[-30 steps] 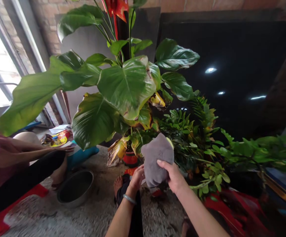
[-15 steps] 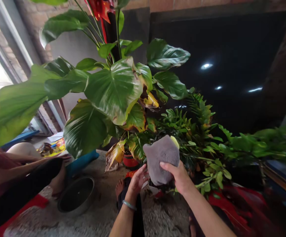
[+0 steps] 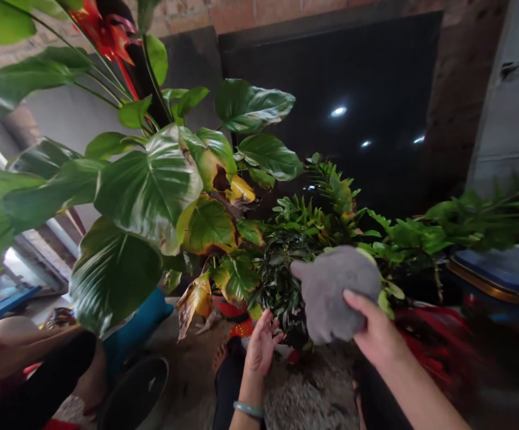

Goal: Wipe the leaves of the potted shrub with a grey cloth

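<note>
A grey, fuzzy cloth-like piece [image 3: 337, 292] with a yellow-green edge at its upper right is gripped by my right hand [image 3: 373, 331]. My thumb presses on its near face; the fingers behind it are hidden. To the left of it, apart from the cloth, my left hand [image 3: 261, 346] is raised with fingers spread and holds nothing. A pale green bangle [image 3: 248, 409] circles my left wrist. Just beyond my hands stand a dark small-leaved plant [image 3: 281, 269] and a large-leaved plant [image 3: 147, 185], some of whose lower leaves are yellowed and browned.
At the left sits another person, with a forearm [image 3: 39, 349] showing near a dark basin [image 3: 136, 388] on the floor. A blue-lidded container [image 3: 501, 269] and a red plastic bag [image 3: 433, 340] lie at the right. A dark panel [image 3: 375, 77] leans against the brick wall.
The view has turned to the right. My right hand has carried the grey cloth away from my left hand, widening the gap between them. The left hand's fingers are now clear of the cloth.
</note>
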The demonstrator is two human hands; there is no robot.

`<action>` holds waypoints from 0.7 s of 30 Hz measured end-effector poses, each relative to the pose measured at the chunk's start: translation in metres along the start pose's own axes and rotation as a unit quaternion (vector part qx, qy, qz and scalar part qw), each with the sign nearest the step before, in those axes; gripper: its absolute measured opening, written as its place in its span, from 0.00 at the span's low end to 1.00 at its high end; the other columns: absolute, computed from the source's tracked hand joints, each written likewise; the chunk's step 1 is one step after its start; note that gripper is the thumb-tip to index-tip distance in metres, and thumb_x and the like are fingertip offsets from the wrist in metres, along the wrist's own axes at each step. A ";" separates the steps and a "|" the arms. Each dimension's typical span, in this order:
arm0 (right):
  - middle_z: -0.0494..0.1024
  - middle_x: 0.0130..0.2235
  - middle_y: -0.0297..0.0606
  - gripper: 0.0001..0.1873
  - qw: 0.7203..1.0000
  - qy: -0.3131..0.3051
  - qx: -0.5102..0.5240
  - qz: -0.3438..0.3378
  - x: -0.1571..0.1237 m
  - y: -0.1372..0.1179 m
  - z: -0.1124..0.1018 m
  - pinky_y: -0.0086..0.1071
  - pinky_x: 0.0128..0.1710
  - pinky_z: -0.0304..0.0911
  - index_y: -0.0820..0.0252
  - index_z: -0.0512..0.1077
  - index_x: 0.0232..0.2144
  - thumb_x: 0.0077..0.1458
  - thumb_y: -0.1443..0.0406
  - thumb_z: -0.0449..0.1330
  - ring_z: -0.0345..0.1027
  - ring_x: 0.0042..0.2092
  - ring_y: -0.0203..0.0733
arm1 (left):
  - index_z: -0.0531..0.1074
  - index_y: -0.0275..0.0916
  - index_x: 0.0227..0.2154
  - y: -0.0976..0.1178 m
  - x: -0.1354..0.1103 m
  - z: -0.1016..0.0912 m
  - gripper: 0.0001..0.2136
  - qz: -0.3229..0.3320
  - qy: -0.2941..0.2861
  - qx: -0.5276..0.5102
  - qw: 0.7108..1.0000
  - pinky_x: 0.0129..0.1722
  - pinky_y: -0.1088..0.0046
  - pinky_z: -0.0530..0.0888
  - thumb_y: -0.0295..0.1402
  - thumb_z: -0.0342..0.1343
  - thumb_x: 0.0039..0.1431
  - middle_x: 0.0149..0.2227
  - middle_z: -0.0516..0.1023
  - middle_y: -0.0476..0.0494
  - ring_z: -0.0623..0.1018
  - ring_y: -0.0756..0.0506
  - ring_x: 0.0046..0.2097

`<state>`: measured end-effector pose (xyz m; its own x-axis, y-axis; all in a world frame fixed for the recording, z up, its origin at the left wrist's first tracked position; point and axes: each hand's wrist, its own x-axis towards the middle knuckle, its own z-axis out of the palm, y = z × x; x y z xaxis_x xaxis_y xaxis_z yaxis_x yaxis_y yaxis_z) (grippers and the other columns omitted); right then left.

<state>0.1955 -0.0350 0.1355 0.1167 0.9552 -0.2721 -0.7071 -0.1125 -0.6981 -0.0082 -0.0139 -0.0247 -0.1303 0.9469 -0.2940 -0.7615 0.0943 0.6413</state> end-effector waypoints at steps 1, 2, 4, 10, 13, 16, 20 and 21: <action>0.81 0.29 0.34 0.21 0.999 0.011 0.042 -0.021 0.011 -0.012 0.008 0.41 0.43 0.68 0.57 0.75 0.32 0.29 0.67 0.70 0.75 0.39 0.51 | 0.77 0.41 0.39 -0.003 -0.003 0.007 0.17 0.000 -0.011 0.000 1.000 0.40 0.66 0.68 0.40 0.63 0.44 0.44 0.74 0.41 0.73 0.42 0.43; 0.81 0.29 0.32 0.20 0.997 0.029 0.074 -0.023 0.021 -0.019 0.012 0.41 0.43 0.69 0.55 0.75 0.32 0.30 0.68 0.69 0.75 0.38 0.49 | 0.77 0.41 0.39 -0.005 -0.005 0.015 0.18 -0.001 -0.022 0.001 1.000 0.40 0.66 0.68 0.41 0.63 0.43 0.43 0.74 0.40 0.73 0.42 0.43; 0.81 0.27 0.31 0.16 0.993 0.066 0.088 0.043 0.030 -0.015 0.010 0.42 0.39 0.70 0.54 0.73 0.32 0.35 0.69 0.67 0.75 0.34 0.46 | 0.78 0.41 0.38 -0.007 -0.011 0.029 0.19 -0.005 -0.041 0.012 0.999 0.39 0.67 0.69 0.41 0.66 0.40 0.41 0.75 0.40 0.73 0.41 0.43; 0.81 0.25 0.43 0.12 0.950 0.096 0.021 0.295 -0.019 0.050 -0.039 0.41 0.32 0.71 0.60 0.74 0.28 0.38 0.63 0.70 0.77 0.33 0.52 | 0.79 0.39 0.38 -0.002 -0.022 0.048 0.22 -0.052 -0.055 0.147 0.986 0.34 0.70 0.70 0.35 0.70 0.35 0.40 0.79 0.38 0.76 0.41 0.39; 0.81 0.26 0.45 0.16 0.954 0.070 0.047 0.288 -0.037 0.034 -0.038 0.43 0.35 0.71 0.61 0.75 0.27 0.31 0.64 0.72 0.76 0.38 0.57 | 0.80 0.37 0.33 -0.005 -0.021 0.047 0.19 -0.045 -0.051 0.139 0.988 0.33 0.70 0.70 0.36 0.70 0.32 0.34 0.80 0.39 0.76 0.42 0.35; 0.81 0.25 0.40 0.15 0.981 0.043 0.107 0.155 -0.021 -0.010 -0.012 0.44 0.39 0.70 0.59 0.74 0.24 0.28 0.67 0.71 0.76 0.38 0.56 | 0.80 0.37 0.32 -0.009 -0.020 0.046 0.20 -0.036 -0.035 0.127 0.991 0.31 0.70 0.70 0.35 0.71 0.30 0.36 0.79 0.38 0.75 0.43 0.34; 0.81 0.26 0.35 0.12 0.987 0.005 0.146 0.061 0.024 -0.033 0.019 0.42 0.38 0.70 0.57 0.73 0.30 0.38 0.70 0.66 0.76 0.33 0.48 | 0.78 0.37 0.31 -0.009 -0.023 0.049 0.17 -0.051 -0.010 0.118 0.992 0.29 0.72 0.70 0.32 0.71 0.31 0.35 0.78 0.42 0.75 0.46 0.31; 0.81 0.26 0.34 0.10 0.985 0.012 0.142 0.093 0.030 -0.027 0.021 0.42 0.36 0.71 0.57 0.73 0.31 0.42 0.69 0.65 0.75 0.30 0.46 | 0.78 0.37 0.29 -0.008 -0.024 0.050 0.16 -0.058 -0.013 0.114 0.992 0.28 0.72 0.70 0.32 0.71 0.32 0.34 0.78 0.42 0.75 0.46 0.30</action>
<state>0.2034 0.0022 0.1594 -0.0197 0.9177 -0.3968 -0.8838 -0.2015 -0.4222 0.0331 -0.0219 0.0126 -0.0317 0.9333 -0.3578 -0.6074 0.2663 0.7484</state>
